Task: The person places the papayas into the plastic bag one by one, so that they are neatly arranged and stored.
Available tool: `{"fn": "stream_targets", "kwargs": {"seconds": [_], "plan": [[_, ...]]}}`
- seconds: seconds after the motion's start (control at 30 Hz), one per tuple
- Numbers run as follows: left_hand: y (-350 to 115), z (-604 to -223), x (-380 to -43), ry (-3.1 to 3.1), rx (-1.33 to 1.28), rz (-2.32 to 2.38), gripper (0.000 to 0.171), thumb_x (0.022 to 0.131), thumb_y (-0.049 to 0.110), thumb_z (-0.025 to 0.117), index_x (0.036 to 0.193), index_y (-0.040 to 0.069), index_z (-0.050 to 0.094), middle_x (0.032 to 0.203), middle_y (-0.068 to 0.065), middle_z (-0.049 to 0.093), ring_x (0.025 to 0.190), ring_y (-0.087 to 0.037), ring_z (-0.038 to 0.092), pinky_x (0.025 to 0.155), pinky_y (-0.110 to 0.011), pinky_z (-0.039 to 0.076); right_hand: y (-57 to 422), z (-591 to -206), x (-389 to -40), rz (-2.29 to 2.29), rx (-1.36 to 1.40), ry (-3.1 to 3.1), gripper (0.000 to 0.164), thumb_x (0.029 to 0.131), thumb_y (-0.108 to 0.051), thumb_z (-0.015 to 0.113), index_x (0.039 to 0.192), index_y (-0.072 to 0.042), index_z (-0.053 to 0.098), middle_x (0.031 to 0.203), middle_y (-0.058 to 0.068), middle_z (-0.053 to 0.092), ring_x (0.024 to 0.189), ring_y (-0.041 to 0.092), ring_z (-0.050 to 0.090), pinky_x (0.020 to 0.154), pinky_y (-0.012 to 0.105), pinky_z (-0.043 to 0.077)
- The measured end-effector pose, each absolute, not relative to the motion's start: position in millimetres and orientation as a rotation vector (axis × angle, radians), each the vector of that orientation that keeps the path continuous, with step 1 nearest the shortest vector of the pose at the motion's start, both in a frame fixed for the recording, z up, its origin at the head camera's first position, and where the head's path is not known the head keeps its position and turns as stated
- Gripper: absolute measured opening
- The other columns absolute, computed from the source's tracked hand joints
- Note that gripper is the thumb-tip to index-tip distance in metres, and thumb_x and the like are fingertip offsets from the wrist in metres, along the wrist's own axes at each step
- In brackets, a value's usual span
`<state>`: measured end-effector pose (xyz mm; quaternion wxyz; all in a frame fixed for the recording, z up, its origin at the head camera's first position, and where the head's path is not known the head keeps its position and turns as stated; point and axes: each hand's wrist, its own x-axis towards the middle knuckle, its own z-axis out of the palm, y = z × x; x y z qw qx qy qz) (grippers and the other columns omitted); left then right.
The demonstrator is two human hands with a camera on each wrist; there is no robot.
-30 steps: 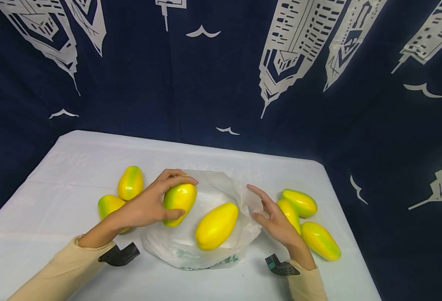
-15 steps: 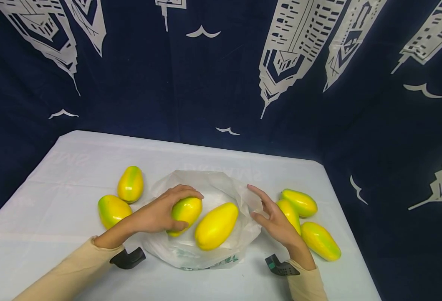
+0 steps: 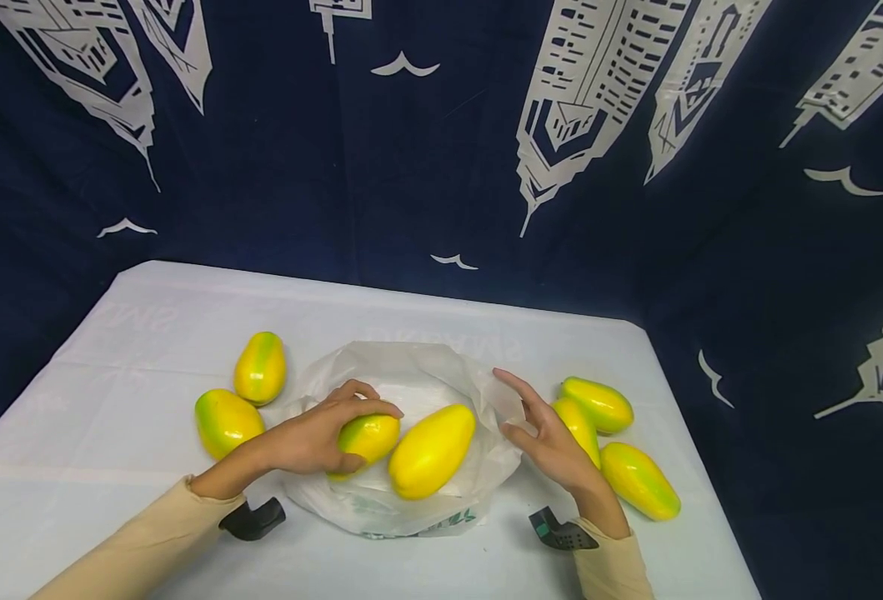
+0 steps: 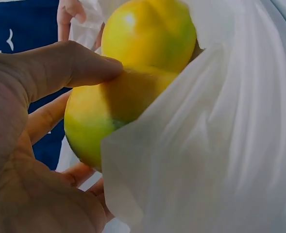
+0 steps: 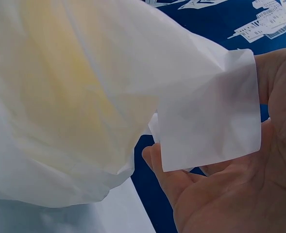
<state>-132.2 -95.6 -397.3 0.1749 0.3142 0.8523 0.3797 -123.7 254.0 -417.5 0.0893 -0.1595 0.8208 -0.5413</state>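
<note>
One glossy, oval yellow-green fruit (image 3: 372,435) is grasped by the left hand (image 3: 321,435), thumb on the near side, within the mouth of a thin, translucent white plastic bag (image 3: 411,360) on the white cloth-covered table (image 3: 111,467). A plain yellow, elongated fruit (image 3: 433,452) lies in the bag just beside it; I cannot tell whether the two touch. The right hand (image 3: 549,437) grasps the bag's rim, a flap of plastic between thumb and fingers; how firmly, I cannot tell from my remote station. Outside the bag I count a left pair of yellow-green fruits (image 3: 260,367) and a right trio of similar fruits (image 3: 599,404). I judge the step in hand to be setting the grasped fruit down inside the bag. The next move, as I read it, calls for letting it settle, releasing, and lifting the left hand out without snagging the plastic, while the right hand holds the mouth wide. Risk noted: smooth skin may slip or roll.
</note>
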Motion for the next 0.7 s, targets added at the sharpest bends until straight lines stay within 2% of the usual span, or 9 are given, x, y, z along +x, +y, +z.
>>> {"fn": "stream_targets", "kwargs": {"seconds": [0.27,0.57,0.7], "plan": [[-100.3,-400.9,-131.9,2.372,0.954,1.01,0.068,0.077,-0.004,0.074,0.139,0.018,0.058,0.139,-0.006,0.049,0.126,-0.029,0.046,0.106,-0.054,0.041,253.8,-416.7,-123.2,-1.597,-0.469,2.461,0.067,0.096,-0.001,0.057,0.156,-0.022,0.035,0.166,0.008,0.024,0.154,0.04,0.009,0.116,0.074,0.009],[-104.6,-402.0,-129.8,2.268,1.008,0.987,0.069,0.082,-0.002,0.071,0.144,0.025,0.053,0.146,0.001,0.051,0.133,-0.026,0.046,0.112,-0.053,0.038,254.2,-417.6,-123.5,-1.6,-0.473,2.448,0.066,0.097,-0.002,0.056,0.156,-0.024,0.034,0.166,0.006,0.024,0.155,0.039,0.008,0.116,0.074,0.008],[-103.6,-405.3,-129.7,2.264,0.996,0.974,0.069,0.083,-0.001,0.072,0.144,0.025,0.053,0.148,0.0,0.05,0.136,-0.028,0.045,0.114,-0.055,0.036,253.8,-417.4,-123.5,-1.593,-0.471,2.453,0.066,0.097,-0.002,0.056,0.156,-0.024,0.034,0.166,0.006,0.024,0.155,0.038,0.009,0.116,0.074,0.008]]}}
